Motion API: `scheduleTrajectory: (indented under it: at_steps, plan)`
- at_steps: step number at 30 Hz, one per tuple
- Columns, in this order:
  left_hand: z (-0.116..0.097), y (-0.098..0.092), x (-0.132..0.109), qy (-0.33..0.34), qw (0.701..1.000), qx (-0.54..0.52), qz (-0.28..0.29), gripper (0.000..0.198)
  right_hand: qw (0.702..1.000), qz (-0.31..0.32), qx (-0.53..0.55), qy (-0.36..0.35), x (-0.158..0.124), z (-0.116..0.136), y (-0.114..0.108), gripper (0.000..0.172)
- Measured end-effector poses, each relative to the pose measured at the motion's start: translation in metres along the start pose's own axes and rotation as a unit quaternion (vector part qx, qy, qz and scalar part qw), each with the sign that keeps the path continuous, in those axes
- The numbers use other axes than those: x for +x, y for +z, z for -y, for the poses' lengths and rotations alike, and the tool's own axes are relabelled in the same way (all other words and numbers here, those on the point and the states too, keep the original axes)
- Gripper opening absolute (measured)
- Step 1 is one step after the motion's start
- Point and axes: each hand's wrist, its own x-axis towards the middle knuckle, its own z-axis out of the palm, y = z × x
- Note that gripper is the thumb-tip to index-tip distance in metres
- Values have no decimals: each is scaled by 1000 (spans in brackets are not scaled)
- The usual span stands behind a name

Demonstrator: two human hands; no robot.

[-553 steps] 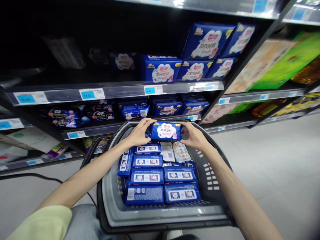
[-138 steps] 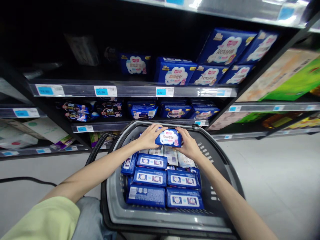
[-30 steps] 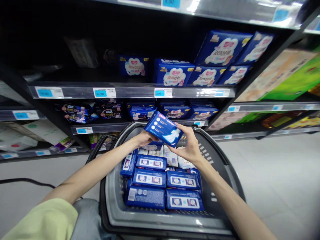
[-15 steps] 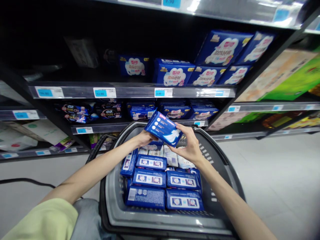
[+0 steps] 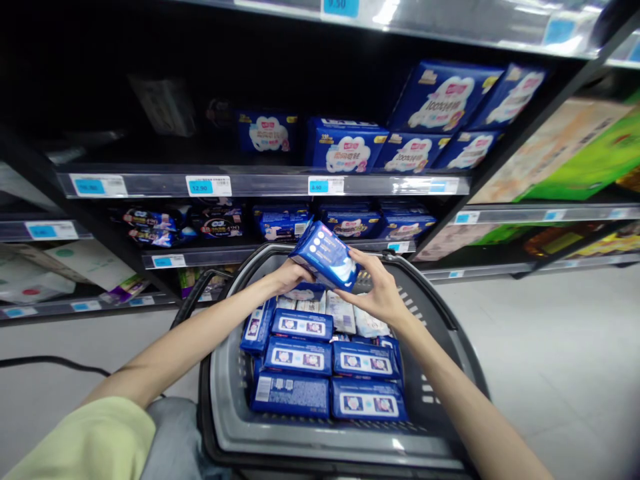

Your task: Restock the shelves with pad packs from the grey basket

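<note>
A blue pack of sanitary pads (image 5: pixel 327 252) is held tilted between both hands, over the far part of a grey shopping basket (image 5: pixel 280 437). My left hand (image 5: pixel 291 277) grips its lower left end, with part of the fingers hidden by the pack. At its right end, my right hand (image 5: pixel 377 287) pinches it between thumb and fingers. Below lie several more blue packs (image 5: pixel 297 357) in rows inside the basket. White packs (image 5: pixel 341 312) sit behind these rows, partly covered by the hands and the held pack.
Ahead stands a dark shelf (image 5: pixel 270 181) with price tags and several blue packs (image 5: pixel 347 145). The lower shelf holds dark packs (image 5: pixel 217 221) at left. Large green and pale packages (image 5: pixel 585 150) fill the right bay. A black cable (image 5: pixel 55 362) lies at left on the floor.
The held pack has tipped slightly between my hands, so that its printed face looks turned at a different angle. Basket and shelves look the same.
</note>
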Motion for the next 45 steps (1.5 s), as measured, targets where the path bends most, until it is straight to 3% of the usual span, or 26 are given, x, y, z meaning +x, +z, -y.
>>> scheduleTrajectory:
  at_steps: [7, 11, 14, 19, 22, 27, 31, 34, 37, 41, 45]
  plan:
    - [-1, -1, -3, 1, 1000, -1, 28, 32, 997, 37, 12, 64, -5, -8, 3, 78]
    - [-3, -1, -1, 75, 994, 6, 73, 74, 995, 56, 31, 75, -4, -10, 3, 68]
    - [-2, -1, 2, 137, 982, 88, 99, 91, 987, 48, 54, 146, -6, -11, 8, 60]
    - [2, -2, 2, 144, 955, 249, 66, 87, 939, 33, 226, 257, -10, -6, 18, 77]
    - [1, -1, 0, 144, 951, 269, 58, 81, 917, -12, 270, 293, -8, -3, 18, 65]
    - [0, 0, 3, 116, 966, 225, 51, 72, 864, -104, 332, 365, -3, -7, 16, 48]
    - [-2, 2, 4, 10, 991, 130, -14, 65, 810, -198, 377, 403, -1, -14, 16, 42]
    - [-7, 5, 2, -21, 999, 39, -20, 60, 787, -208, 413, 409, -1, -17, 16, 46]
    - [-11, 5, 2, 6, 998, -1, -54, 55, 792, -162, 417, 415, -4, -17, 17, 51]
    - [-12, 2, 6, 27, 993, -23, -114, 49, 826, -72, 365, 424, -8, -14, 18, 48]
    - [-12, 0, 8, 50, 990, -36, -129, 54, 846, -35, 327, 420, -8, -10, 17, 52]
